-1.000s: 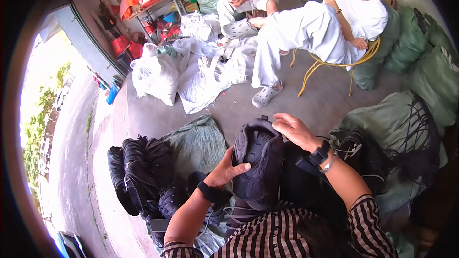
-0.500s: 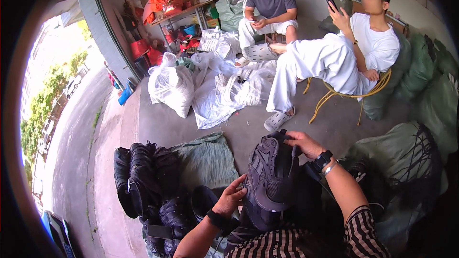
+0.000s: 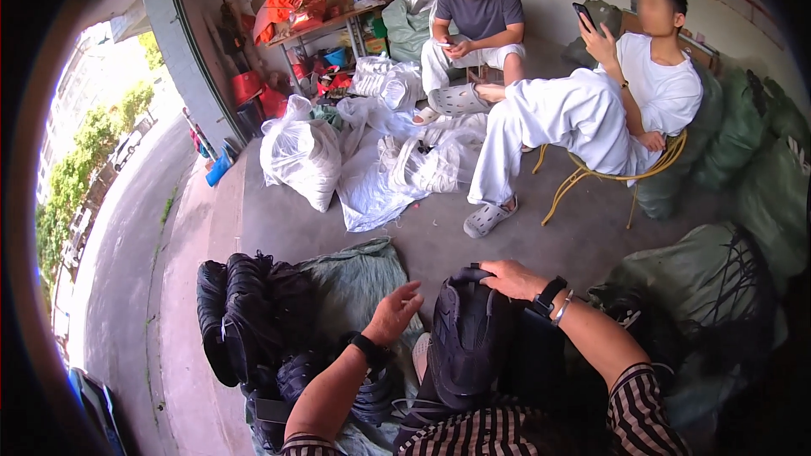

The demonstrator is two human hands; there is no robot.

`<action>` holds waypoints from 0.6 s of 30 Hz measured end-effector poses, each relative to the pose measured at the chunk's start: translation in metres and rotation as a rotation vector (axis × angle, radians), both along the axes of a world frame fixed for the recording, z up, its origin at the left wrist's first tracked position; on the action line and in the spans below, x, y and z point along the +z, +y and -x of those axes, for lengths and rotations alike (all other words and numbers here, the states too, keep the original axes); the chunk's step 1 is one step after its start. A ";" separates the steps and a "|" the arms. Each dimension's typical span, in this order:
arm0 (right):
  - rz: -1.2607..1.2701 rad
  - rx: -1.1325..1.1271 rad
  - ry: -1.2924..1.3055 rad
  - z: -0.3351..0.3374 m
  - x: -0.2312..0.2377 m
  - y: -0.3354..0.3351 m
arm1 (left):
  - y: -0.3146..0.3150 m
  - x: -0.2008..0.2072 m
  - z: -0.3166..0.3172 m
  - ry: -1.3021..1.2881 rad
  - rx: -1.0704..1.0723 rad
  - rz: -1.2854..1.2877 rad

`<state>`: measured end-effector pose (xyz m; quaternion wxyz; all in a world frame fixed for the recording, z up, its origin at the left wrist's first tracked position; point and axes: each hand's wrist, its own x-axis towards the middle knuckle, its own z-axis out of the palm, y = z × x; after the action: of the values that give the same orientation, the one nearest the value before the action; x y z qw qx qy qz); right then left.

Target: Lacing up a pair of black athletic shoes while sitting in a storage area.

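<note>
A black shoe upper [image 3: 465, 342] is at my lap, its toe end toward me and its collar end away. My right hand [image 3: 510, 279] grips the collar end, fingers curled over its edge. My left hand [image 3: 395, 312] is raised just left of the shoe upper, apart from it, fingers stretched out and holding nothing. Left of my left forearm are stacked black shoe uppers [image 3: 253, 300], nested in rows, on a green woven sheet [image 3: 372, 274]. More dark pieces lie under my left wrist, partly hidden by the arm.
Two people sit ahead, one in a white shirt [image 3: 655, 76] on a yellow chair [image 3: 574, 177], one in a grey shirt [image 3: 486, 13]. White plastic bags [image 3: 300, 152] lie on the floor. Green sacks [image 3: 726, 127] line the right side. A road [image 3: 127, 228] runs outside at left.
My left hand has let go of the shoe upper and moved up and left. The upper has turned, so its side faces me less. My right hand has shifted slightly left and down.
</note>
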<state>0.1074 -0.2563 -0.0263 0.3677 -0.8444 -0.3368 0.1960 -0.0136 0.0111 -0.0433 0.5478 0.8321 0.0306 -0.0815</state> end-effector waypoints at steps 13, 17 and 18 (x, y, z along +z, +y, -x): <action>-0.184 -0.090 -0.267 0.043 0.030 -0.042 | -0.088 0.041 0.005 -0.235 -0.189 -0.472; -0.075 -0.010 -0.123 0.036 0.020 -0.054 | -0.089 0.038 0.003 -0.217 -0.215 -0.502; -0.110 0.002 -0.048 0.034 0.017 -0.058 | -0.090 0.038 0.002 -0.221 -0.221 -0.506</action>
<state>0.0734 -0.3144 -0.0097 0.4051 -0.8270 -0.3569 0.1571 -0.0160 -0.0790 -0.0057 0.3108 0.9443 -0.1006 -0.0394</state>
